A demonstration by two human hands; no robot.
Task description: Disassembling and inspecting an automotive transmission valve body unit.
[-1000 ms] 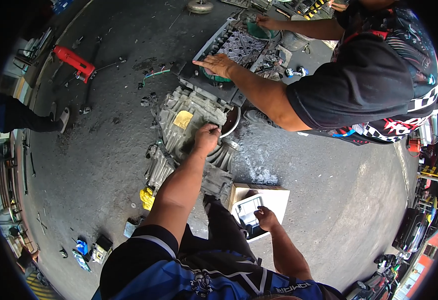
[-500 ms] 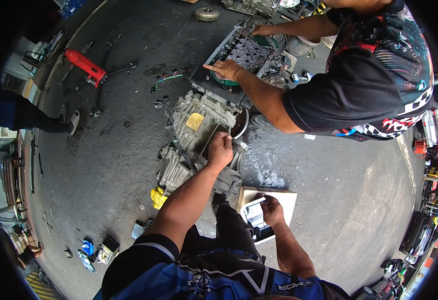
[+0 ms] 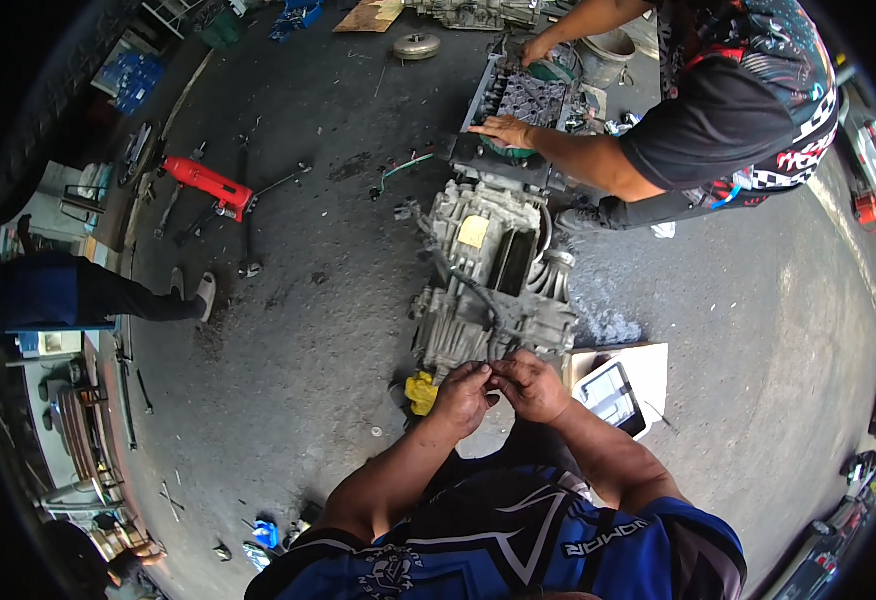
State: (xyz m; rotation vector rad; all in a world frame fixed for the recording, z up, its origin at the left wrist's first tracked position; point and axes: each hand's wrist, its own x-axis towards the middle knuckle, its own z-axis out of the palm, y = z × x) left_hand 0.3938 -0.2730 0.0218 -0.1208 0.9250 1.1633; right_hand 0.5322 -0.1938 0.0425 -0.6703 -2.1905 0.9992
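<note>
My left hand [image 3: 463, 400] and my right hand [image 3: 532, 387] meet in front of me, fingertips pinched close together. Whatever sits between them is too small to make out. Just beyond lies a grey metal gearbox housing [image 3: 448, 325] with ribbed sides, a rectangular opening and a yellow patch [image 3: 473, 231]. A dark cable [image 3: 478, 292] runs across it toward my fingers. To the right of my right hand, a white-rimmed rectangular object [image 3: 640, 428] with a shiny inside lies tilted on a pale box [image 3: 648, 365]. A crumpled yellow thing [image 3: 421, 393] is left of my hands.
At the far right, a co-worker [image 3: 728, 110] has both hands on a valve-body-like metal part [image 3: 533, 100]. A red jack [image 3: 203, 180] lies at left, near another person's leg [image 3: 138, 290]. A round metal disc [image 3: 416, 46] and a bucket [image 3: 606, 58] stand farther off.
My left hand has come back from the gearbox housing. My right hand has let go of the white-rimmed object and moved over to meet the left. The view has shifted.
</note>
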